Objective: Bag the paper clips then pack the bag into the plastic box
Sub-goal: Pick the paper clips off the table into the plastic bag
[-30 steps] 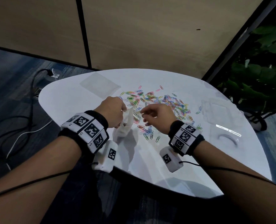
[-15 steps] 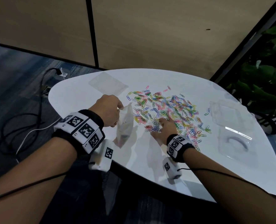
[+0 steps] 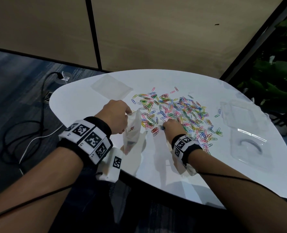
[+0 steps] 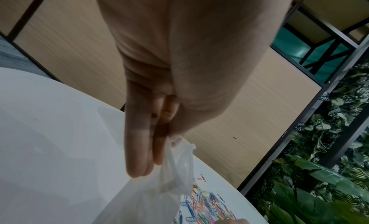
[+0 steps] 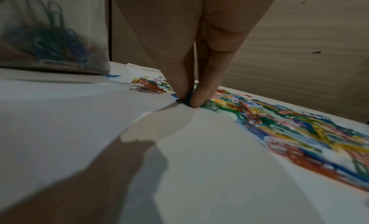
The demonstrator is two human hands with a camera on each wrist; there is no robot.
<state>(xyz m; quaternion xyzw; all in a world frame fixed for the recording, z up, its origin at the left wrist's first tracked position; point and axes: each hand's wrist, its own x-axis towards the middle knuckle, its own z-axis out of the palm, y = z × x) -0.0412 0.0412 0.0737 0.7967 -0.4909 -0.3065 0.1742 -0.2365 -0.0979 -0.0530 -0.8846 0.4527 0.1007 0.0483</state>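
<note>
The bag (image 3: 132, 130) is held upright by the left hand (image 3: 116, 116), its top edge pinched between thumb and fingers (image 4: 139, 148), its base resting on the table (image 3: 82, 105). Some clips can be seen through its wall in the right wrist view.

A second ago the right hand (image 3: 173, 127) was raised at the bag's mouth, level with the left grip; half a second ago it was already down on the near edge of the clips (image 3: 181, 113), and now it is pressed there, thumb and forefinger closed narrowly on a small dark bunch against the table. So one load appears to have been delivered and the next is being gathered.

The heap lies ahead and to the right of the right grip, just beside the bag. Most clips are seen loose on the table, so the bagging is judged to be at an early stage. The box (image 3: 247, 145) lies open and untouched, well to the right of both grips; packing has not begun.

The next lift is judged to need a firm pinch, since thin clips can slip or snag on neighbours, and the bag's mouth must be kept open by the left grip.
</note>
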